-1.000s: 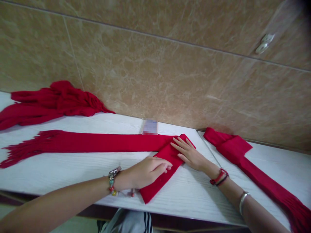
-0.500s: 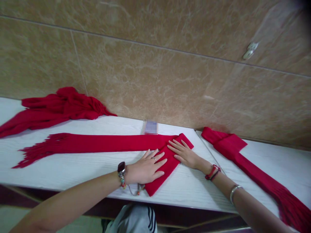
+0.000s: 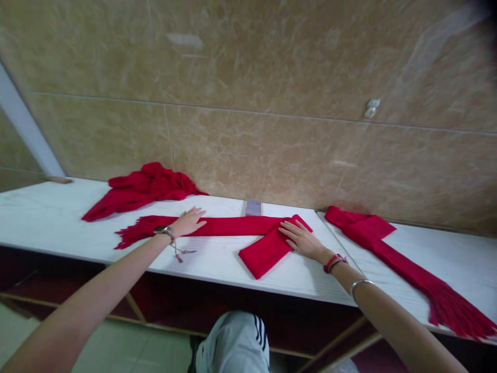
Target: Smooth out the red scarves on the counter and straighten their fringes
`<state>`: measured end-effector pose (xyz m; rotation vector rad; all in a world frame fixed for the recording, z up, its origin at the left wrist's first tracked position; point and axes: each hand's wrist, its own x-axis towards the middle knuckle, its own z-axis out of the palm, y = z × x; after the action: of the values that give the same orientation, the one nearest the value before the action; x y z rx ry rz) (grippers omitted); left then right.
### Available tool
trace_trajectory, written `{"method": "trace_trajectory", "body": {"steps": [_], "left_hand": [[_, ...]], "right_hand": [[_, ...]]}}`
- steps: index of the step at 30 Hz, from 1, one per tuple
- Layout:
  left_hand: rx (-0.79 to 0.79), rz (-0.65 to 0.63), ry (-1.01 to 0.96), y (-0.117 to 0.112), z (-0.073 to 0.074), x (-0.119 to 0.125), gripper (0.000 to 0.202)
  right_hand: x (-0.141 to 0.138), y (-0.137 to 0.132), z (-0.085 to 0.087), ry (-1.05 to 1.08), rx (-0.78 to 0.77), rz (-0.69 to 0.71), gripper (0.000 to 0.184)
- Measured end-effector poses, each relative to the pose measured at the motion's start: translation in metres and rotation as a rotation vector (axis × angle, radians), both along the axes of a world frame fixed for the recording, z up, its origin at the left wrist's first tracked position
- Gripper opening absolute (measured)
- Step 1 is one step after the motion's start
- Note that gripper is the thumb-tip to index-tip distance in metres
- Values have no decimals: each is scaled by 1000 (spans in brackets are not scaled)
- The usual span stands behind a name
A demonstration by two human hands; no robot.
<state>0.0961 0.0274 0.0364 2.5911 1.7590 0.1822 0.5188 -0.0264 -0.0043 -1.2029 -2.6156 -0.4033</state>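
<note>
Grip spread and pinching nothing, both sides. Far left: crumpled red cloth (image 3: 143,189). Then my left hand (image 3: 188,223), laid on the long run of the red scarf (image 3: 233,226) near its fringe, on the white counter (image 3: 209,259). My right hand (image 3: 301,239) rests on its angled, folded end. Farther right: other folded scarf (image 3: 392,256). Step, I judge: smoothing. Next move calls for a steady right palm at the crossing
</note>
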Motion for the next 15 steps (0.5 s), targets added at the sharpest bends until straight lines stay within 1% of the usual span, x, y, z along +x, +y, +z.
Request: {"method": "trace_trajectory", "body": {"steps": [2, 3, 4, 6, 8, 11, 13, 15], "left_hand": [[-14, 75, 27, 3, -2, -36, 45], [-26, 108, 44, 2, -5, -50, 44], [-31, 135, 59, 1, -7, -61, 45], [-50, 185, 88, -2, -14, -73, 46], [-70, 219, 109, -3, -19, -77, 48], [-95, 238, 119, 0, -24, -77, 50], [-98, 242, 118, 2, -27, -77, 50], [-96, 241, 121, 2, -29, -77, 51]], "right_hand": [[-4, -2, 2, -10, 22, 21, 44], [-9, -2, 5, -12, 31, 34, 45], [-15, -2, 8, -6, 41, 45, 47], [-35, 2, 17, 37, 63, 59, 50], [-68, 8, 28, 103, 63, 70, 47], [-135, 20, 41, 145, -3, 116, 39], [-180, 30, 40, 119, -60, 156, 42], [-215, 40, 30, 104, -123, 166, 47]]}}
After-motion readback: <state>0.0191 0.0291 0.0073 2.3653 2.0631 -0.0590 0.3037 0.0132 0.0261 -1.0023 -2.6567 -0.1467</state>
